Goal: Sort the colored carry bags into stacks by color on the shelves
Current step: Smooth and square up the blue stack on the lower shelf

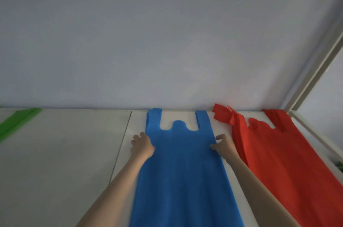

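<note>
A stack of blue carry bags lies flat on the white shelf top, handles pointing at the wall. My left hand rests at the stack's left edge, fingers curled against it. My right hand touches the right edge, thumb on the blue fabric and fingers bent. To the right lies a stack of red carry bags, its left handles crumpled. At the far left edge a green carry bag shows only in part.
A plain pale wall rises right behind the shelf. A white frame post slants up at the right. A seam splits the shelf top just left of my left hand.
</note>
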A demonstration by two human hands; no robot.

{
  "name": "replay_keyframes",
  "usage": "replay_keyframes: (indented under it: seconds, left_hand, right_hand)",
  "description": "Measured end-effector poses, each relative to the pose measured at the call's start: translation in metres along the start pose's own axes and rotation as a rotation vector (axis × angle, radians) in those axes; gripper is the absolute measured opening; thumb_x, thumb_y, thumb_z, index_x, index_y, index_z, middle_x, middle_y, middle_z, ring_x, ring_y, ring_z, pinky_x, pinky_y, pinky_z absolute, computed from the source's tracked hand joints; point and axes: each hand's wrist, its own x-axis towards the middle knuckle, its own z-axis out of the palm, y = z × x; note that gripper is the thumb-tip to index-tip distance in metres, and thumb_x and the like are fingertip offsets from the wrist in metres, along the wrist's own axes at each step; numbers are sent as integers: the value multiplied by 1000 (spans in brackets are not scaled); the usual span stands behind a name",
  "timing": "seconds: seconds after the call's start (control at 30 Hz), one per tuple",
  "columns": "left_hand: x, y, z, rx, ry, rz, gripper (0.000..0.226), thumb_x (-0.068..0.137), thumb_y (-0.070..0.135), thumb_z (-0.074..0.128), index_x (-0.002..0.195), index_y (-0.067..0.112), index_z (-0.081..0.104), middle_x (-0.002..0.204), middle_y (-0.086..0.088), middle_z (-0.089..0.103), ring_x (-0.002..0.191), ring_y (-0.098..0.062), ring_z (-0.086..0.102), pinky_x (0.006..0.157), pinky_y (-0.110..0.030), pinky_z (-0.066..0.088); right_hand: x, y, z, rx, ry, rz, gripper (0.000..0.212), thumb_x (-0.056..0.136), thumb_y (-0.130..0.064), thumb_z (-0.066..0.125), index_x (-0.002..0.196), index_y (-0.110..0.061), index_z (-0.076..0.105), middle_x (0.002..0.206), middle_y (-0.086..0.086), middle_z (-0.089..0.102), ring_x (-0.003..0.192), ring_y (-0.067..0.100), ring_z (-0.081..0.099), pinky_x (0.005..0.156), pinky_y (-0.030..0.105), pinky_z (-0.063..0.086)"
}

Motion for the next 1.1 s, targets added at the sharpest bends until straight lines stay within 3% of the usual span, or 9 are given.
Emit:
replay_keyframes:
  seconds: [0.2, 0.27, 0.33, 0.4, 0.47, 0.6, 0.77, 0.93, 1.1]
  left_hand:
    - [6, 2, 1, 8, -27, 42, 58, 95, 27, 50, 140, 1, 24, 143, -19, 27, 132, -32, 31, 104, -36, 38]
    - [12, 5, -3, -37, -16, 17, 58, 95, 30, 49, 139, 0, 26, 142, -19, 29, 131, -33, 33, 103, -37, 38]
    - [21, 7, -5, -112, -21, -3, 56, 94, 26, 51, 138, -1, 27, 142, -20, 31, 130, -34, 35, 101, -38, 39]
    - [30, 8, -3, -164, -33, -39, 53, 93, 19, 53, 137, -2, 30, 140, -21, 34, 127, -34, 41, 98, -36, 42]
    - [37, 7, -2, -216, -40, -93, 53, 90, 11, 56, 135, -2, 31, 138, -21, 39, 123, -33, 47, 94, -34, 45]
    - [51, 7, -3, -320, -94, -156, 63, 84, 5, 63, 136, -6, 31, 136, -22, 45, 121, -34, 51, 96, -36, 49]
    - [56, 7, -7, -263, -127, -159, 56, 82, 7, 65, 131, -5, 41, 125, -22, 55, 112, -33, 58, 92, -38, 52]
    - [35, 9, -6, -49, -69, -39, 68, 89, 20, 61, 141, -3, 25, 145, -23, 30, 132, -34, 37, 106, -36, 36]
    - [21, 4, -4, -21, -77, 35, 72, 91, 27, 58, 144, -2, 20, 148, -23, 22, 135, -37, 31, 108, -39, 32]
  right_hand:
    - [-8, 0, -1, -40, -5, -23, 46, 85, -11, 60, 129, -6, 47, 126, 20, 55, 104, 31, 59, 77, 32, 46]
    - [-13, 0, -5, -65, -18, 4, 50, 86, -12, 59, 133, -6, 43, 125, 19, 52, 92, 27, 55, 69, 31, 47]
    - [-23, 4, -10, -94, -68, 66, 54, 85, -12, 60, 135, -6, 39, 111, 14, 48, 73, 23, 52, 53, 26, 43]
    - [-32, 10, -12, -129, -120, 112, 56, 83, -9, 60, 135, -7, 37, 104, 12, 43, 59, 18, 48, 47, 25, 41]
    - [-41, 17, -10, -184, -121, 82, 57, 82, -6, 58, 135, -9, 37, 111, 14, 47, 66, 20, 51, 55, 28, 43]
    - [-59, 25, -2, -209, 4, -45, 45, 88, -18, 57, 130, -9, 43, 128, 12, 49, 103, 25, 56, 76, 26, 40]
    - [-77, 35, -9, -90, 1, -6, 51, 87, -22, 60, 131, -6, 41, 127, 15, 51, 91, 17, 47, 78, 28, 42]
    - [-121, 63, -14, -148, -116, 43, 49, 85, -23, 63, 128, -9, 43, 121, 11, 51, 87, 17, 49, 72, 26, 40]
    - [-141, 65, -7, -148, 5, -38, 46, 86, -22, 62, 127, -12, 46, 102, 0, 40, 86, 13, 45, 73, 22, 36]
